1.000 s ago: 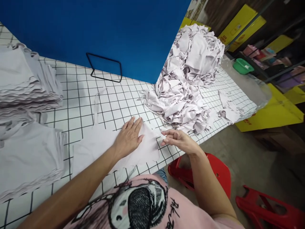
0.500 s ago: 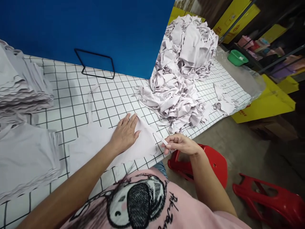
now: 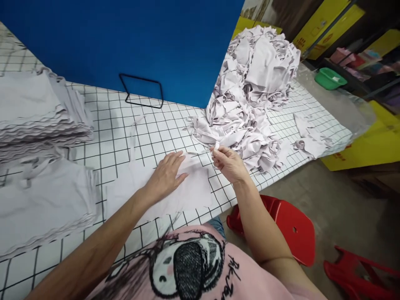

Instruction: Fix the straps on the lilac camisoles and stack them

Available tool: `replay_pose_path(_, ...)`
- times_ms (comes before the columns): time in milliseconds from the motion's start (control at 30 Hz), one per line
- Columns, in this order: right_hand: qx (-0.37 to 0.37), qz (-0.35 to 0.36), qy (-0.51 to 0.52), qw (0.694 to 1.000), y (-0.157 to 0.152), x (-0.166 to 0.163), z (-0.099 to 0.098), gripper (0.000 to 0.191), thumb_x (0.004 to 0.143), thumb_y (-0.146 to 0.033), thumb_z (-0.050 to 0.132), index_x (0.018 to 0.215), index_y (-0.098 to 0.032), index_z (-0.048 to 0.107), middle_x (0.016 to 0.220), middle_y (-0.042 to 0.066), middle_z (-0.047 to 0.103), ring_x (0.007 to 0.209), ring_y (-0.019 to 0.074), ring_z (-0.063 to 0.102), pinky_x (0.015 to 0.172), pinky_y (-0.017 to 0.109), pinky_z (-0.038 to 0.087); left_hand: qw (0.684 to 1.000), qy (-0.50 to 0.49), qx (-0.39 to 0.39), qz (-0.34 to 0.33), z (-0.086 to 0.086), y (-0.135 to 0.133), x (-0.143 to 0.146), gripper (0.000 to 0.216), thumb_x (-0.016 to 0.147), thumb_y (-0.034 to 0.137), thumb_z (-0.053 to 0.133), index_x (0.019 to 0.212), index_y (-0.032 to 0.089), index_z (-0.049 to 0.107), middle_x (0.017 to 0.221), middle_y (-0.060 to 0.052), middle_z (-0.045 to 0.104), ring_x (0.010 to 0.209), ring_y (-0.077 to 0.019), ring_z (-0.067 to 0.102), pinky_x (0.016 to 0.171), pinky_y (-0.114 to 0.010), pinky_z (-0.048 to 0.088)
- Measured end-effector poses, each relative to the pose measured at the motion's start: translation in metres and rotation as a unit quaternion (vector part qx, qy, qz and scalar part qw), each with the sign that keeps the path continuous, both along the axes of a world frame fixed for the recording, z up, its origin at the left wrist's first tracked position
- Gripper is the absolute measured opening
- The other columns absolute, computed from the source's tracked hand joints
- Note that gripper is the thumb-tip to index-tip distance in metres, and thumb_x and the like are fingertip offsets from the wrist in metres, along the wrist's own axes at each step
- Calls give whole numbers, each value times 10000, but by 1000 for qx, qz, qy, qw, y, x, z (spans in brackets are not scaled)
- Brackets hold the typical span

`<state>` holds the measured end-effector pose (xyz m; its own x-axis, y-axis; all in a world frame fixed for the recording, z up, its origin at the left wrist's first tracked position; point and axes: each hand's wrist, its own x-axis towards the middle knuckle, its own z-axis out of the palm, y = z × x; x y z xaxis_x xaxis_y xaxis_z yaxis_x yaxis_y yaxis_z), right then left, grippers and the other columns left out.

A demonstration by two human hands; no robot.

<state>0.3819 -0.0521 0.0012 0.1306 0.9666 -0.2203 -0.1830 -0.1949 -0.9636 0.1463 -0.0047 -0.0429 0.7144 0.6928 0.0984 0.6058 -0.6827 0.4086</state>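
Observation:
A white cut fabric piece (image 3: 195,189) lies flat on the grid-patterned table in front of me. My left hand (image 3: 167,173) rests palm down on it, fingers stretched out. At the piece's upper right, my right hand (image 3: 228,162) pinches the end of a narrow white fabric strap (image 3: 196,156). That strap runs from beside my left fingertips to the right hand. Another thin strap (image 3: 133,141) of the piece lies on the table to the left, pointing away from me.
Stacks of white fabric pieces (image 3: 46,200) lie at the left. Behind the work, a blue board (image 3: 125,41) stands with a black wire frame (image 3: 142,89) at its foot. A large heap of white fabric (image 3: 243,121) fills the right. Red stools (image 3: 290,229) stand below the table edge.
My right hand has moved up and away from the table's front edge, swinging the strap upward. My left hand stays flat on the fabric. The view has shifted slightly.

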Motion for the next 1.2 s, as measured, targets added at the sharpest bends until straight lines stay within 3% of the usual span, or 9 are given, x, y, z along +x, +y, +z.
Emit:
replay_pose_path(133,-1,40,-6,999,13,-28,-16,270,737,-415,765,745,-181,630,667,-32,535,587,76,417,566,229,350,989,-95,-111,33,22,-4,-16,338,920,407,547,1141,164,625,1160,-95,629,1104,-240,557,951,-412,484)
replay_pose_path(267,3,73,-20,997,10,-51,-30,262,765,-426,743,765,-192,623,725,-16,593,647,101,491,642,250,408,946,-187,-254,73,32,-9,-11,225,867,355,624,1019,196,670,1011,-46,664,899,-171,616,805,-333,521)
replay_pose_path(400,10,96,-26,995,9,-62,-38,266,797,-455,714,811,-199,643,811,14,645,785,146,582,760,289,462,915,-242,-295,129,28,-9,-1,173,841,326,649,903,171,695,874,-34,684,735,-138,596,673,-273,494)
replay_pose_path(500,11,103,-55,993,8,-61,-42,297,805,-488,701,811,-197,642,796,15,633,786,152,584,759,291,469,907,-265,-297,140,24,-7,-1,185,867,321,614,853,163,711,826,-27,684,686,-123,575,624,-241,457)
replay_pose_path(633,19,128,-165,978,-1,-55,-33,289,841,-478,671,782,-197,643,755,17,613,681,143,538,654,283,440,927,-233,-270,115,26,-11,-9,191,889,287,574,833,169,714,799,-23,675,682,-128,567,609,-236,424)
replay_pose_path(800,171,61,-429,885,-15,-48,-11,164,917,-351,599,992,-227,675,990,84,647,962,229,558,863,388,437,964,-138,-215,67,33,-23,-11,190,889,227,546,802,168,703,727,-17,628,636,-131,527,600,-247,398)
replay_pose_path(933,225,232,-448,833,-15,-51,-10,257,955,-304,553,1198,-244,613,1096,68,681,1076,238,548,948,432,378,972,-126,-195,42,36,-28,-8,161,865,156,539,802,164,687,728,-12,629,632,-126,521,595,-243,383)
replay_pose_path(1100,207,257,-433,839,-10,-50,-17,144,958,-303,565,968,-208,673,875,36,696,919,205,579,889,408,391,964,-135,-219,63,33,-26,-13,167,896,195,538,801,170,674,716,-1,618,636,-126,525,605,-250,391)
replay_pose_path(1200,216,231,-416,853,-6,-47,-20,133,956,-285,565,929,-208,670,831,29,680,847,190,580,836,391,421,975,-131,-162,79,27,-24,-16,108,895,208,563,852,162,651,831,-33,635,788,-170,558,715,-292,432)
